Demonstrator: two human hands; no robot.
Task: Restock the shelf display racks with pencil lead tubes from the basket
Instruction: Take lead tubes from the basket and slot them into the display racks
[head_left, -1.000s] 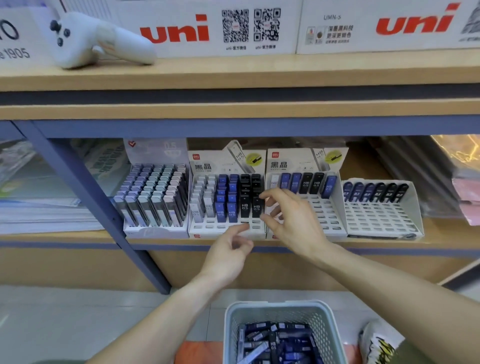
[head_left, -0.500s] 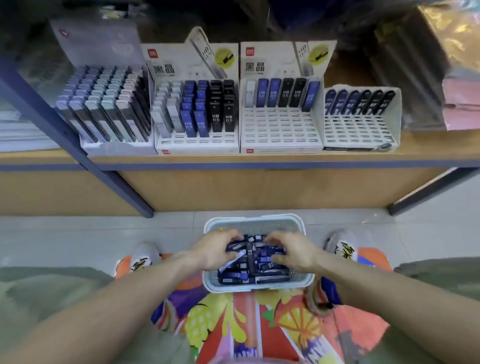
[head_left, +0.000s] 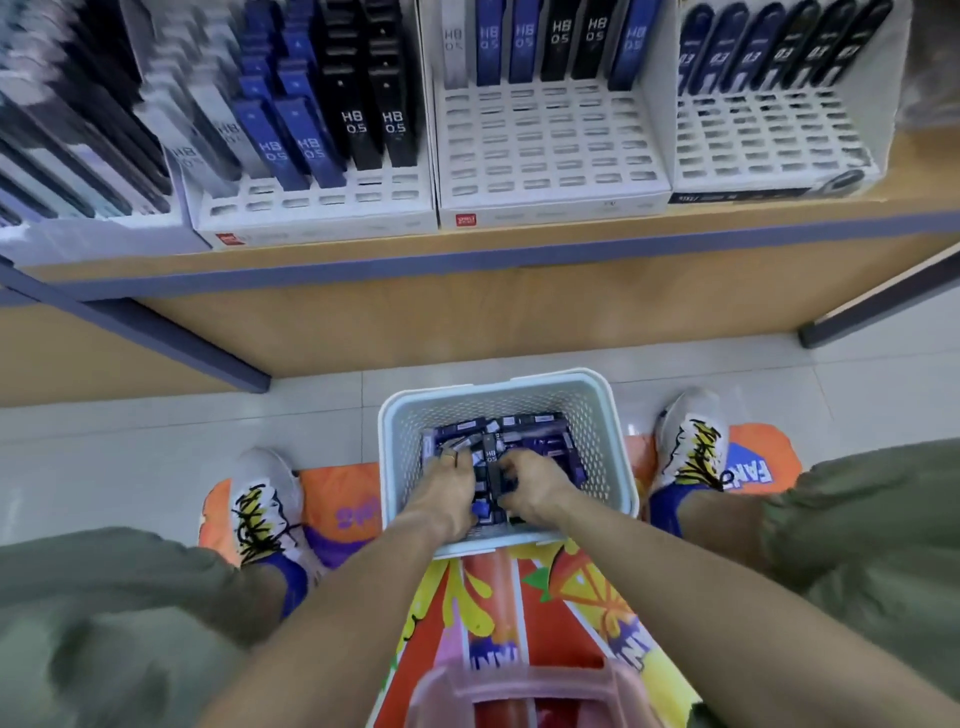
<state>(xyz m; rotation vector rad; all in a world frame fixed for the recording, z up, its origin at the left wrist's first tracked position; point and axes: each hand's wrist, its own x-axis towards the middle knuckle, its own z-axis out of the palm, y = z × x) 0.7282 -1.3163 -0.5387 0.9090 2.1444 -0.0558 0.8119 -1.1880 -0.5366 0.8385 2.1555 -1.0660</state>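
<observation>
Since the earlier frame, view dropped closer; both hands stayed in the basket (head_left: 613, 415). Shelf (head_left: 467, 244) far, racks (head_left: 550, 156) partly filled. Basket near, on floor between shoes. Left hand (head_left: 449, 493) dug among tubes (head_left: 519, 431), grip unclear. Right hand (head_left: 530, 488) pinched one black tube (head_left: 491, 457).

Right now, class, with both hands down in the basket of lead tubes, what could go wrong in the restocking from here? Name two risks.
1. The blue and black tubes lie jumbled in the white perforated plastic basket. The right hand holds a black HB 0.5 tube; the left hand's grip is hidden, so a mixed handful could be slotted wrongly.
2. The white slotted display rack has small, close slots, so a hurried tube might tip or miss.
</observation>
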